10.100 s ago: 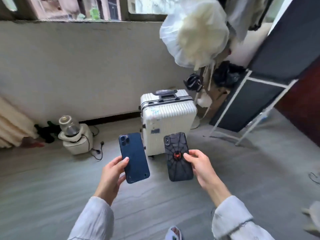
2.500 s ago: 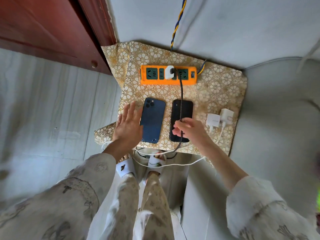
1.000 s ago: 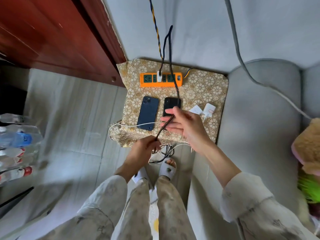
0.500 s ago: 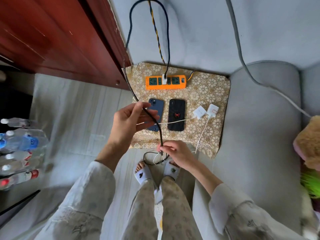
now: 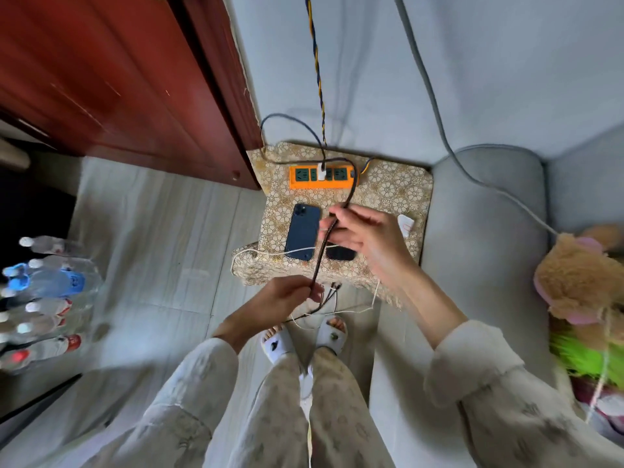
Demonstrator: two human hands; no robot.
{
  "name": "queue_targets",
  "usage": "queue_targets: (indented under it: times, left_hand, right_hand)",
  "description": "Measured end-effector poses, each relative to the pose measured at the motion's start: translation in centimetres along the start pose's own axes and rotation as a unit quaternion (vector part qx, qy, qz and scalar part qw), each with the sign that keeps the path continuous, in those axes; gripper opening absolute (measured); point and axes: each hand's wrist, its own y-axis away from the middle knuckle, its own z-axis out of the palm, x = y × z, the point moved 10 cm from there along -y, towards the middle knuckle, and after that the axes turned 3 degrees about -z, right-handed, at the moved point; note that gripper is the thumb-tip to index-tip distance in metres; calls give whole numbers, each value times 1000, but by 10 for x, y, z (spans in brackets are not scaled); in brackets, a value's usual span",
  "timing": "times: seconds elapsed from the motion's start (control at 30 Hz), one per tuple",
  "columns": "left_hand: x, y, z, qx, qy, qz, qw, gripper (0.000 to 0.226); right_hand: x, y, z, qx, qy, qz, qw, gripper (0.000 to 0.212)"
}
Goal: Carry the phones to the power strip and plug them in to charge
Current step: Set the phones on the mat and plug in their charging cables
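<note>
On the patterned cloth point(image 5: 388, 194), black phone point(image 5: 341, 254) mostly behind right hand point(image 5: 368, 236).

Red-brown wooden cabinet point(image 5: 118, 79) stands upper left against the grey wall point(image 5: 489, 62). Blurred plastic bottles point(image 5: 44, 292) are grouped on the pale plank floor point(image 5: 162, 238) at the left edge. Grey sofa point(image 5: 479, 251) occupies the right side; a tan plush toy point(image 5: 580, 275) rests on it, beside something bright green point(image 5: 587, 356).

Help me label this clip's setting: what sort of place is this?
Most likely a room in a home. A grey sofa stands beside a small cloth-covered table holding an orange power strip, a plush toy lies on the sofa, and the person wears slippers.
</note>
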Motion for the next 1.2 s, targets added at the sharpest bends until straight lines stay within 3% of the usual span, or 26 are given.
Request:
queue_targets:
  times: [0.13, 0.3, 0.37, 0.5, 0.6, 0.7, 0.77, 0.83, 0.87, 0.93, 1.0, 1.07, 1.2]
  left_hand:
    - [33, 17, -27, 28, 74, 30, 996, 25]
    - [80, 28, -73, 132, 213, 88, 964, 25]
    - [90, 33, -89, 158, 247, 104, 950, 25]
    - [93, 46, -116, 211, 326, 125, 913, 26]
    - [85, 50, -122, 235, 374, 125, 888, 28]
    - [61, 42, -105, 219, 340, 62, 913, 25]
    - [40, 39, -77, 164, 208, 1, 964, 35]
    - [20, 40, -37, 62, 74, -43, 994, 46]
    - [13, 42, -21, 28, 30, -55, 998, 43]
    - [15, 42, -13, 38, -19, -50, 998, 23]
    - [29, 40, -24, 95, 16, -31, 995, 11]
    - [49, 40, -40, 133, 93, -11, 987, 13]
    - [102, 48, -74, 162, 189, 64, 966, 15]
  right_hand:
    - [13, 3, -12, 27, -12, 56, 998, 29]
    - [67, 49, 48, -173, 54, 181, 967, 35]
    - [73, 61, 57, -199, 151, 157, 956, 31]
    - [62, 55, 38, -167, 348, 68, 920, 25]
    - [48, 49, 26, -122, 352, 64, 926, 21]
    - [22, 49, 33, -103, 210, 61, 970, 24]
    - [-6, 48, 41, -98, 175, 21, 980, 21]
    - [-37, 45, 45, -83, 140, -16, 986, 19]
    - [-53, 43, 46, -72, 117, -30, 990, 19]
    - [-79, 38, 44, -53, 77, -46, 995, 18]
    - [-95, 34, 41, -40, 53, -49, 997, 16]
    - [-98, 32, 35, -30, 54, -36, 997, 17]
    - [-53, 41, 33, -48, 133, 58, 988, 30]
